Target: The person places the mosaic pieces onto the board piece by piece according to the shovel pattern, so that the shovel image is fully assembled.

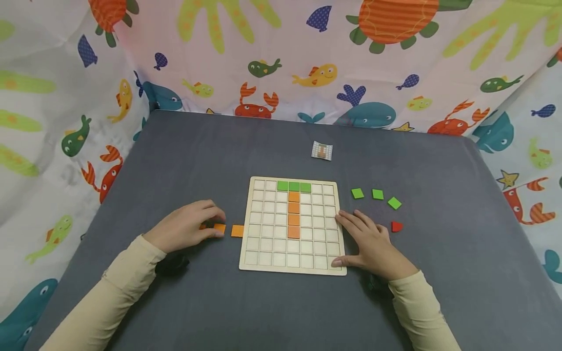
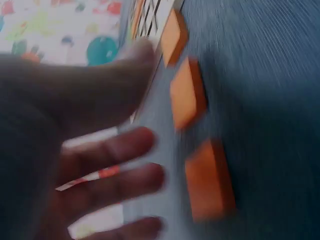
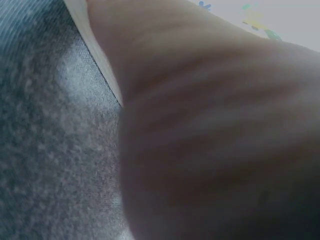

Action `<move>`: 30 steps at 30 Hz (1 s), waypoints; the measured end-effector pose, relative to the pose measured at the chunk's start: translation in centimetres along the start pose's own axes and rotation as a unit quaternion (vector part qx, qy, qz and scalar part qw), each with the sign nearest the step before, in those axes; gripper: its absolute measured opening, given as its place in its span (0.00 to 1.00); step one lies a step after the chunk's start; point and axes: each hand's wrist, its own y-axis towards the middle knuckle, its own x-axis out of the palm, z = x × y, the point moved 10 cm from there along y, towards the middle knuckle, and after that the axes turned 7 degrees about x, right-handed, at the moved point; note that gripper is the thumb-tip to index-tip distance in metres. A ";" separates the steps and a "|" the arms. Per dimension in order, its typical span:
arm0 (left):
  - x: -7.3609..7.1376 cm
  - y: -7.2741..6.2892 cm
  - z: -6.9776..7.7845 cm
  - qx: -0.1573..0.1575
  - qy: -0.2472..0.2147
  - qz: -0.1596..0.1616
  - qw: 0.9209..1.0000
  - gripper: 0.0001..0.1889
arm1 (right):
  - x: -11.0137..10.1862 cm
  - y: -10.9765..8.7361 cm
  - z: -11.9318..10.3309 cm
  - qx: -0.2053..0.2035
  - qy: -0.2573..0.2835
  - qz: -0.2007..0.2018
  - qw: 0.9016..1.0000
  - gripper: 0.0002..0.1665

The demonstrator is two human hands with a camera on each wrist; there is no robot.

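A wooden grid board [image 1: 266, 244] lies mid-table in the head view. Three green square tiles [image 1: 294, 186] fill part of its top row, with several orange tiles [image 1: 293, 208] in a column below. My left hand [image 1: 186, 225] hovers over loose orange square tiles [image 1: 237, 231] left of the board. In the left wrist view, three orange tiles [image 2: 188, 95] lie in a line, apart from the blurred fingers and thumb. My right hand [image 1: 371, 246] rests along the board's right edge, fingers extended and thumb near the lower corner. The right wrist view mostly shows skin; the fingertips are hidden there.
Right of the board lie three loose green tiles [image 1: 377, 194] and a small red piece [image 1: 396, 226]. A small printed card [image 1: 322, 151] sits behind the board. Patterned cloth [image 1: 290, 92] hangs at the back and sides of the grey table [image 1: 281, 312].
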 end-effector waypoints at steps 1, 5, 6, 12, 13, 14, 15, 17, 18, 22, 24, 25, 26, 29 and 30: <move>0.0 -0.7 -0.6 -0.015 0.001 -0.007 1.000 0.16 | 0.0 0.0 0.0 0.000 0.000 -0.001 1.000 0.63; -0.1 -2.9 -2.5 -0.062 0.000 -0.028 0.998 0.20 | 0.0 -0.1 0.0 0.000 0.001 -0.004 1.000 0.63; -0.1 -3.3 -2.8 -0.066 -0.002 -0.030 0.997 0.21 | 0.0 -0.1 0.1 0.000 0.001 -0.004 1.000 0.63; -0.3 -3.6 -3.1 -0.057 0.008 -0.020 0.998 0.18 | -0.1 -0.1 0.2 0.000 0.004 -0.004 1.000 0.62; -0.2 -3.6 -3.0 -0.057 0.009 -0.017 0.998 0.17 | -0.1 -0.1 0.2 0.000 0.004 -0.003 1.000 0.62; -0.2 -3.6 -3.0 -0.058 0.010 -0.014 0.998 0.16 | -0.1 -0.1 0.3 0.000 0.004 -0.002 1.000 0.63; -0.1 -3.6 -2.9 -0.058 0.010 -0.011 0.998 0.15 | 0.0 -0.1 0.3 0.000 0.004 -0.001 1.000 0.63; -0.2 -3.6 -2.8 -0.058 0.010 -0.009 0.998 0.15 | 0.0 -0.1 0.3 0.000 0.001 0.002 1.000 0.63; -0.2 -3.5 -2.8 -0.057 0.009 -0.010 0.998 0.14 | 0.0 -0.1 0.3 0.000 0.000 0.002 1.000 0.63; -0.5 -3.2 -2.7 -0.058 0.012 -0.011 0.998 0.14 | 0.0 0.0 0.3 0.002 -0.004 -0.002 1.000 0.63; -0.7 -2.7 -2.5 -0.061 0.012 -0.011 0.998 0.13 | 0.0 0.0 0.3 0.002 -0.004 -0.004 1.000 0.63; -0.9 -2.4 -2.4 -0.063 0.012 -0.010 0.998 0.13 | 0.0 0.0 0.3 0.002 -0.004 -0.005 1.000 0.63; -1.0 -2.0 -2.2 -0.064 0.013 -0.011 0.998 0.13 | 0.0 0.0 0.3 0.002 -0.003 -0.005 1.000 0.63; -1.2 -0.3 -1.1 -0.058 0.007 -0.008 0.998 0.13 | 0.0 -0.1 0.3 0.004 -0.003 -0.006 1.000 0.63; -1.1 0.3 -0.6 -0.052 0.003 -0.008 0.999 0.14 | 0.1 -0.1 0.3 0.005 -0.001 -0.006 1.000 0.63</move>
